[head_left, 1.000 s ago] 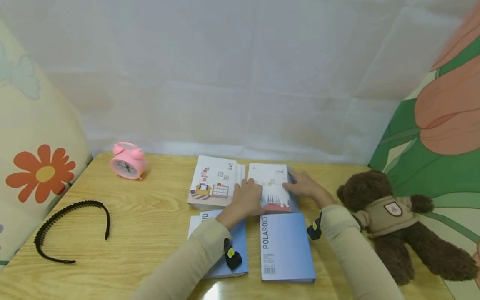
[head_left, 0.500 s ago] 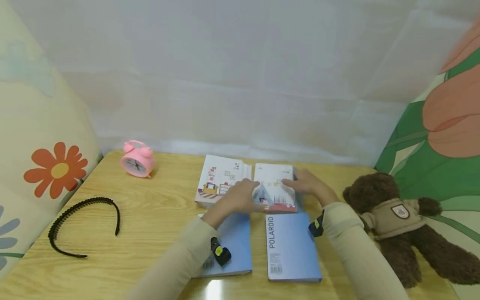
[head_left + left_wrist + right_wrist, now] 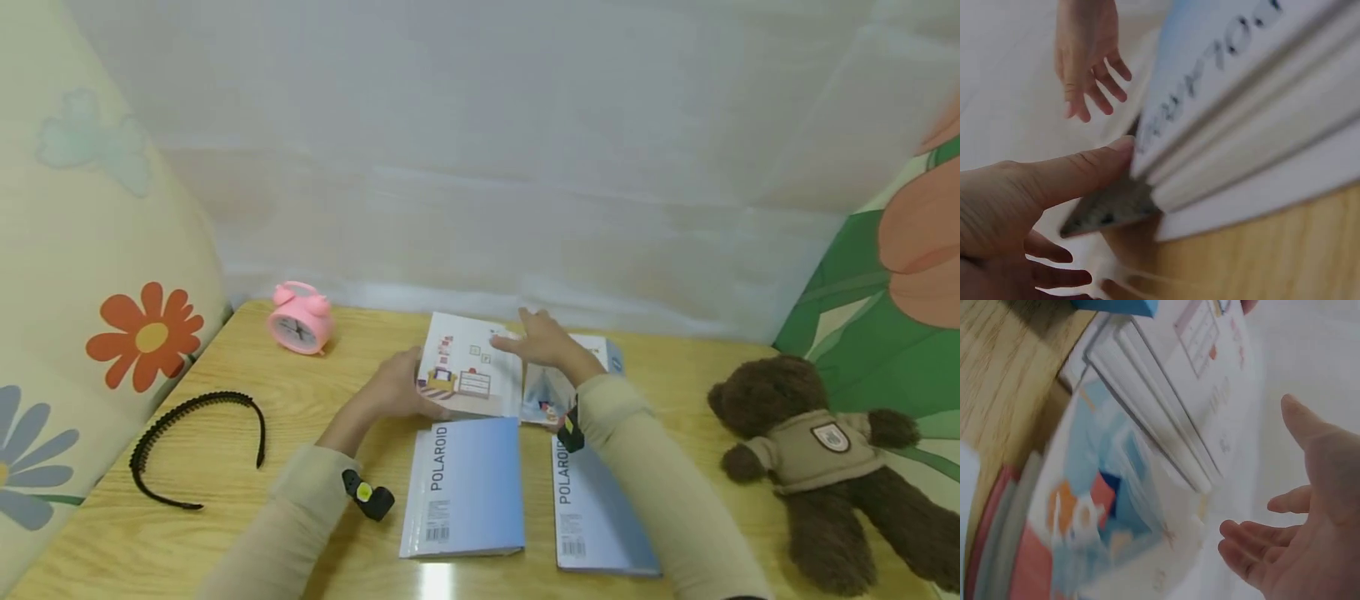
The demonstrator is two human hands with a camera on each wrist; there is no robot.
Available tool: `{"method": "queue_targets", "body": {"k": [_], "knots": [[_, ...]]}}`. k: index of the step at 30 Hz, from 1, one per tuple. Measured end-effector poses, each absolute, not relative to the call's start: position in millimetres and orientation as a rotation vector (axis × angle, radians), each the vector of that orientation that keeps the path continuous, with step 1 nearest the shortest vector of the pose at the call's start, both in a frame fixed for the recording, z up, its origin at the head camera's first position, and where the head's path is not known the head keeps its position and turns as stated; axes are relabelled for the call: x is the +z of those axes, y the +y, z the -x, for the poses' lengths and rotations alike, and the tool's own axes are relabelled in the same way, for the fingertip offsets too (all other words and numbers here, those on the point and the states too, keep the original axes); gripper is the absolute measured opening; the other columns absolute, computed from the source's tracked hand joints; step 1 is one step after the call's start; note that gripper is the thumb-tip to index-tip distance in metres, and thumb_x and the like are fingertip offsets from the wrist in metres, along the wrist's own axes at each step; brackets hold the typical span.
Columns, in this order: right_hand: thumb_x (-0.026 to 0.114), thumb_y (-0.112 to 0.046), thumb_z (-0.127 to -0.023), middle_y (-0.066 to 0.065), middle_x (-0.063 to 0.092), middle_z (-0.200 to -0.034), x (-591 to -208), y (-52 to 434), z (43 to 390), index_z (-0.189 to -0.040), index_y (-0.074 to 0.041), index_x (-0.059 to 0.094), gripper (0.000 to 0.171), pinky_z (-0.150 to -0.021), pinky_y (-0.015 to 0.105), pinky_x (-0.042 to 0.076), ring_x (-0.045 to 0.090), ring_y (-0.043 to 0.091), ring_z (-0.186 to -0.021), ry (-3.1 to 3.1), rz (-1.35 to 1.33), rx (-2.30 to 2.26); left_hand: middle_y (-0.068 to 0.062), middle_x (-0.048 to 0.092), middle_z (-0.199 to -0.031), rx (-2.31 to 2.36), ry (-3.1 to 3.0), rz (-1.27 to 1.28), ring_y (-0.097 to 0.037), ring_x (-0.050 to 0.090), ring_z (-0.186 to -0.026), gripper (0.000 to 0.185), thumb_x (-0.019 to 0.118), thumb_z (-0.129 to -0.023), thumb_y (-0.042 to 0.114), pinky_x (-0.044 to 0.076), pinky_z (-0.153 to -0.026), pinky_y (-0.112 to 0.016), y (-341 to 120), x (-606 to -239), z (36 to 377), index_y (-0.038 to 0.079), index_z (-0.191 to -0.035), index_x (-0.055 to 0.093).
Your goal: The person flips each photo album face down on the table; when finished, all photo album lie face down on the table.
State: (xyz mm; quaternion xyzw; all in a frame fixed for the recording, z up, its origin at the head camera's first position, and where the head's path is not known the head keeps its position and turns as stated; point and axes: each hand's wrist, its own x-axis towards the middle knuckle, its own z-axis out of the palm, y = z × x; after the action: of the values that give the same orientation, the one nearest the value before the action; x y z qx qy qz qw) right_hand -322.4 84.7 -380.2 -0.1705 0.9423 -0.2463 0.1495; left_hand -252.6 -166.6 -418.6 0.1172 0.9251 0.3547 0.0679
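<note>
In the head view, a stack of white albums with a room drawing (image 3: 472,362) lies at the back centre. My left hand (image 3: 393,385) is at its left side, thumb extended and fingers loosely bent in the left wrist view. My right hand (image 3: 546,340) reaches over the right edge of that stack, fingers spread; the right wrist view shows it apart from the stacked albums (image 3: 1154,406). Partly hidden beneath the right hand is a second white stack with a blue picture (image 3: 546,387). Nearer lie two blue POLAROID albums, a left one (image 3: 483,483) and a right one (image 3: 600,521).
A pink alarm clock (image 3: 301,321) stands at the back left of the wooden table (image 3: 330,417). A black headband (image 3: 138,437) lies at the left. On the right a brown teddy bear (image 3: 813,458) in a tan sweater lies on its back. White cloth hangs behind.
My left hand has left the right stack and moved to the left side of the left stack. My right hand has moved leftward from the right stack's side. The head view has shifted slightly.
</note>
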Motion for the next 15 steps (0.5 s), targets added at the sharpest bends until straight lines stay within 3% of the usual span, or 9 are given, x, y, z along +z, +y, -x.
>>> {"method": "queue_targets", "body": {"k": [4,7,10,13,15], "knots": [[0.06,-0.055,-0.093,0.033,0.025,-0.154,-397,72,329,-0.153,0.009,0.019,0.097,-0.118,0.05,0.021,0.025,0.044,-0.143,2.709,0.482,-0.723,-0.026,0.053,-0.132,0.967,2.831,-0.316,-0.045,0.047,-0.121,0.097,0.094,-0.06,0.038,0.037,-0.102,-0.062,-169,-433,252,-0.004,-0.135,0.05],[0.063,-0.054,-0.092,0.032,0.032,-0.152,-405,68,330,-0.152,0.01,0.021,0.097,-0.116,0.047,0.027,0.033,0.042,-0.14,2.728,0.452,-0.707,-0.031,0.039,-0.146,0.925,2.865,-0.285,-0.051,0.033,-0.132,0.102,0.093,-0.06,0.039,0.028,-0.105,-0.068,-169,-437,250,-0.005,-0.14,0.048],[0.063,-0.054,-0.092,0.031,0.049,-0.138,-408,63,329,-0.15,0.01,0.028,0.093,-0.107,0.048,0.041,0.05,0.041,-0.126,2.742,0.431,-0.697,-0.032,0.036,-0.148,0.932,2.885,-0.281,-0.053,0.03,-0.133,0.1,0.093,-0.06,0.035,0.027,-0.104,-0.069,-169,-439,250,-0.005,-0.14,0.048],[0.062,-0.055,-0.092,0.027,0.056,-0.127,-410,57,329,-0.146,0.008,0.036,0.087,-0.099,0.049,0.048,0.056,0.04,-0.114,2.747,0.409,-0.715,-0.032,0.035,-0.149,0.953,2.887,-0.274,-0.052,0.03,-0.133,0.098,0.094,-0.06,0.032,0.027,-0.103,-0.068,-169,-440,249,-0.004,-0.14,0.049],[0.06,-0.056,-0.093,0.026,0.053,-0.134,-413,53,329,-0.146,0.006,0.037,0.085,-0.103,0.051,0.044,0.052,0.041,-0.12,2.761,0.399,-0.697,-0.032,0.035,-0.149,0.962,2.885,-0.271,-0.052,0.03,-0.133,0.099,0.094,-0.06,0.031,0.027,-0.103,-0.068,-170,-442,249,-0.003,-0.141,0.049]]}}
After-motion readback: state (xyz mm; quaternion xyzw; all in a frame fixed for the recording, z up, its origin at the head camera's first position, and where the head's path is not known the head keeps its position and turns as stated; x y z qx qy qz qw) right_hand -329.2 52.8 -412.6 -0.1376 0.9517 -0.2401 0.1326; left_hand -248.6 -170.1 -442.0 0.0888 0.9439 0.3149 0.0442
